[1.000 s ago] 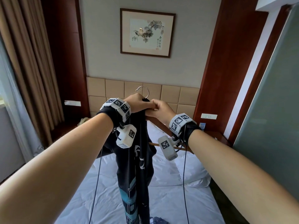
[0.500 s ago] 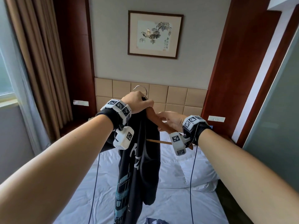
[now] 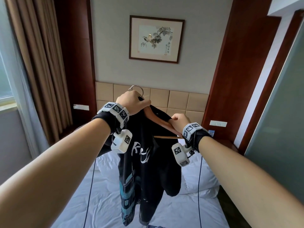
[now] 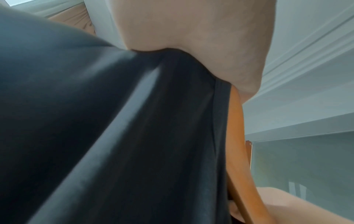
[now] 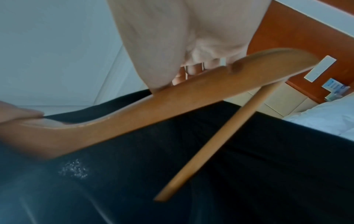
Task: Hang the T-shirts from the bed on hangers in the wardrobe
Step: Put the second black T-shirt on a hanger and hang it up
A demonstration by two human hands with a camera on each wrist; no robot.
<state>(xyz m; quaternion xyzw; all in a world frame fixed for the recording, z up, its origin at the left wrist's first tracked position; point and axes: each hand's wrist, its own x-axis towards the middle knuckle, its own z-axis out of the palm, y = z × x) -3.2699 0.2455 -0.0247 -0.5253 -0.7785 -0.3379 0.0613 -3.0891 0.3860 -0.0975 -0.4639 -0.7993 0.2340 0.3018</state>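
A black T-shirt [image 3: 144, 165] with white lettering and a teal print hangs in the air above the bed, partly drawn over a wooden hanger [image 3: 158, 118] with a metal hook [image 3: 137, 88]. My left hand [image 3: 134, 102] grips the hanger's top just under the hook, with shirt fabric in the same grip. My right hand [image 3: 178, 121] pinches the shirt's collar edge on the hanger's right arm. In the right wrist view the bare hanger arm [image 5: 172, 104] and crossbar [image 5: 216, 145] lie over the black cloth [image 5: 210, 174]. The left wrist view shows my palm [image 4: 191, 37] on dark fabric [image 4: 114, 136].
The white bed [image 3: 105, 199] with pillows [image 3: 202, 180] lies below. A padded headboard [image 3: 177, 97] and framed picture [image 3: 156, 39] are ahead. Curtains [image 3: 32, 63] hang on the left; a frosted glass panel [image 3: 283, 112] stands on the right. Another garment's edge [image 3: 153, 226] shows at the bottom.
My right hand slid from beside the left hand down and right along the hanger's arm, pulling the shirt's collar with it. The left hand kept its grip at the top.
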